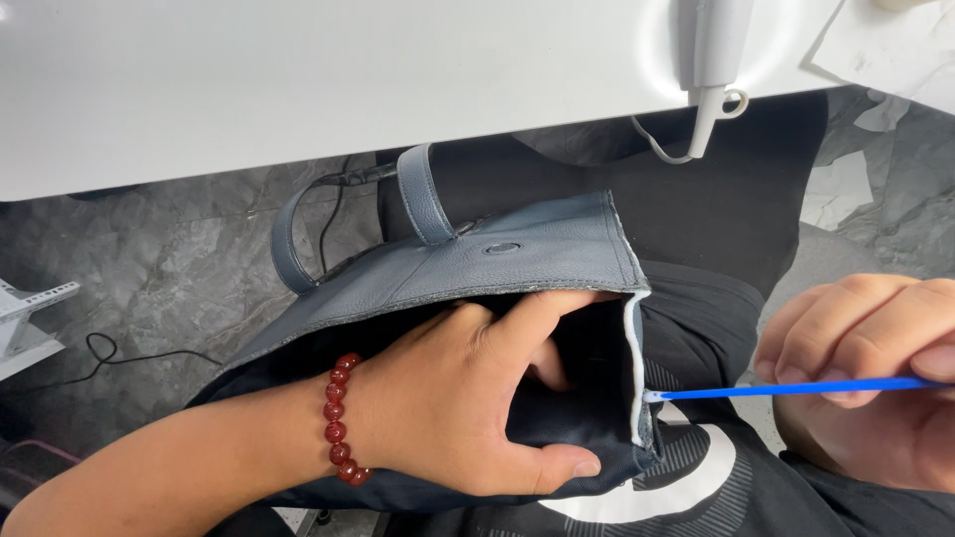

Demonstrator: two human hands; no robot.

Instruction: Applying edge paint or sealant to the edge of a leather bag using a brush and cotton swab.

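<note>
A grey-blue leather bag (517,261) with a looped handle (426,195) lies on my lap below a white table edge. My left hand (468,398), with a red bead bracelet (338,418) on the wrist, grips the bag's open mouth, fingers inside and thumb underneath against the dark lining. My right hand (865,373) pinches a thin blue stick (796,389) with a white tip. The tip touches the bag's raw side edge (635,378), which carries a white strip along it.
A white table (298,80) spans the top, with a white tool (711,70) and cord hanging over its edge. Grey marbled floor (169,268) with black cables lies below left. A white bracket (30,308) shows at far left.
</note>
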